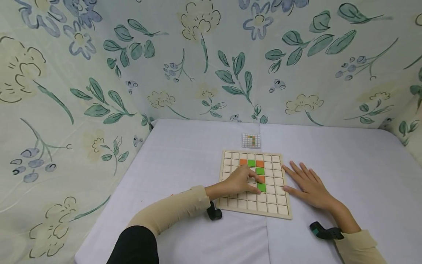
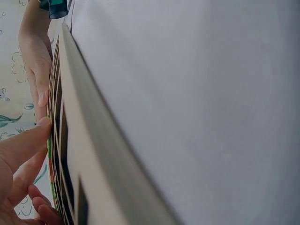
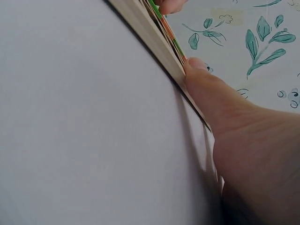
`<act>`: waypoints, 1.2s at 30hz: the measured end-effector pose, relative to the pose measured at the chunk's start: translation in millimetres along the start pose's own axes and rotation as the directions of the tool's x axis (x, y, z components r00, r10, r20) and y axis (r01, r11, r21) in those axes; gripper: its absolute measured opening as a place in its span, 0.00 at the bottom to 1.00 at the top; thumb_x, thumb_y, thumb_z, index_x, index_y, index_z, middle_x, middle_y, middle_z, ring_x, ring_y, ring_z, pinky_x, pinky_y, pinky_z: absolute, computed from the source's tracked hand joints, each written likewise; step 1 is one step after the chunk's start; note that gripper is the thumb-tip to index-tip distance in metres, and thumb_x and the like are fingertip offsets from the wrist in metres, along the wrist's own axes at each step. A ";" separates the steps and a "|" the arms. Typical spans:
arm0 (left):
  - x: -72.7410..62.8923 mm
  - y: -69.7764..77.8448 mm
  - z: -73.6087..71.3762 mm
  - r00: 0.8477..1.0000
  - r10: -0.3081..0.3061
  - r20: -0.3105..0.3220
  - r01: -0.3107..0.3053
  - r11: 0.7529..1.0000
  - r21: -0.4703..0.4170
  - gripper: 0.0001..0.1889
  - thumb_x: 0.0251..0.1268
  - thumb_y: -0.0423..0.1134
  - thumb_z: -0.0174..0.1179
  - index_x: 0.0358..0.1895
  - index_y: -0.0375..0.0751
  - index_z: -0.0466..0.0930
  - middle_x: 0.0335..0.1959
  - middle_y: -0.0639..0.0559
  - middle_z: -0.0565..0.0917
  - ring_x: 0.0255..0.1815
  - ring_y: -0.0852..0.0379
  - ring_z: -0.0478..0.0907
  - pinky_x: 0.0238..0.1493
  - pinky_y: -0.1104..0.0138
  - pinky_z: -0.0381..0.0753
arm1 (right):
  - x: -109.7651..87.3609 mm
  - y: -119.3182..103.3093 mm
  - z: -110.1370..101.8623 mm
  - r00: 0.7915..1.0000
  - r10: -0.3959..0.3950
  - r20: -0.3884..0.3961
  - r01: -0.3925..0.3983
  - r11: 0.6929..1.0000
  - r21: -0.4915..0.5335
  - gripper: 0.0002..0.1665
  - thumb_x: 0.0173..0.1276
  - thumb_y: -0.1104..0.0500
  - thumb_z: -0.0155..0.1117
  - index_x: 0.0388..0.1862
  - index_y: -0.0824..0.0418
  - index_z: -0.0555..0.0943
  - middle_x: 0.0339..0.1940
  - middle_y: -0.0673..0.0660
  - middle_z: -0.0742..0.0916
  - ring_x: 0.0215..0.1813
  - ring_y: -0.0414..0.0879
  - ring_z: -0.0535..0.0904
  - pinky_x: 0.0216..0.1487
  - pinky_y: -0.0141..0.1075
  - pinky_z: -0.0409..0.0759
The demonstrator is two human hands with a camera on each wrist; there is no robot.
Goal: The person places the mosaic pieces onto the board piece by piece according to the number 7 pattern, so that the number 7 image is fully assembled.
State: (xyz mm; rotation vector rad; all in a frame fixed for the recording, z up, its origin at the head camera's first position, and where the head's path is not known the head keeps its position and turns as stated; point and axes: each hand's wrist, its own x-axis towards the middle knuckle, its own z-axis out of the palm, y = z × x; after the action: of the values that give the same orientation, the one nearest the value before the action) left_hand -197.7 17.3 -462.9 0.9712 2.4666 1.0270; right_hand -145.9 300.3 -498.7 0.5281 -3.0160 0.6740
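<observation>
A wooden grid board lies flat on the white table. My left hand reaches over it from the left, thumb and index finger at opposite edges of a green tile, which they pinch. Just above, an orange tile is partly covered by the index finger. Other green and orange tiles form a row and a column in the grid; the left hand hides some squares. Flat on the table, my right hand has its fingers spread, thumb and index fingertip touching the board's right edge.
A small pattern card with a printed grid lies behind the board. Floral cloth hangs at the back and left of the table. Each wrist wears a black device; the right one is near the table's front.
</observation>
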 end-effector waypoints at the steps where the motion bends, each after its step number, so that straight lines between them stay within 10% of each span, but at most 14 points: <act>1: -0.2 0.1 -0.3 1.000 -0.001 0.001 0.001 1.000 -0.004 0.13 0.51 0.42 0.78 0.42 0.49 0.91 0.40 0.66 0.86 0.42 0.67 0.70 0.44 0.74 0.70 | -0.1 0.0 0.1 1.000 0.000 -0.002 0.000 1.000 0.000 0.47 0.72 0.37 0.58 0.82 0.53 0.54 0.80 0.68 0.53 0.79 0.68 0.37 0.72 0.61 0.28; 10: -2.7 -5.1 -10.4 1.000 -0.002 0.002 0.002 0.996 -0.088 0.14 0.53 0.41 0.77 0.45 0.47 0.90 0.42 0.64 0.86 0.22 0.65 0.64 0.32 0.75 0.68 | -0.4 -1.7 0.2 1.000 0.004 0.002 -0.004 1.000 0.006 0.47 0.72 0.37 0.58 0.82 0.54 0.54 0.80 0.67 0.53 0.79 0.67 0.37 0.72 0.61 0.27; 20: -22.9 -2.0 -54.1 0.997 0.057 -0.045 -0.061 0.992 -0.109 0.17 0.59 0.43 0.74 0.50 0.43 0.88 0.48 0.47 0.79 0.46 0.45 0.70 0.46 0.62 0.73 | -1.8 -0.8 0.6 1.000 -0.011 -0.006 0.011 1.000 0.015 0.47 0.72 0.38 0.59 0.82 0.53 0.54 0.81 0.66 0.54 0.80 0.66 0.37 0.73 0.60 0.28; 36: -81.3 -26.6 -116.3 0.982 0.018 -0.188 -0.039 0.993 -0.110 0.19 0.57 0.42 0.75 0.52 0.47 0.88 0.37 0.52 0.75 0.39 0.44 0.67 0.37 0.65 0.68 | -1.0 -0.9 0.4 1.000 -0.002 0.004 0.002 1.000 0.013 0.47 0.72 0.38 0.58 0.82 0.53 0.53 0.81 0.66 0.53 0.80 0.66 0.36 0.72 0.60 0.27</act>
State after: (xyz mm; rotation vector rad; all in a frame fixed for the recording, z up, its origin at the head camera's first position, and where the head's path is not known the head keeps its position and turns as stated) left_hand -208.9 -111.8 -399.2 0.9145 2.5154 1.3065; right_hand -144.6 299.6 -498.8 0.5330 -3.0164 0.6930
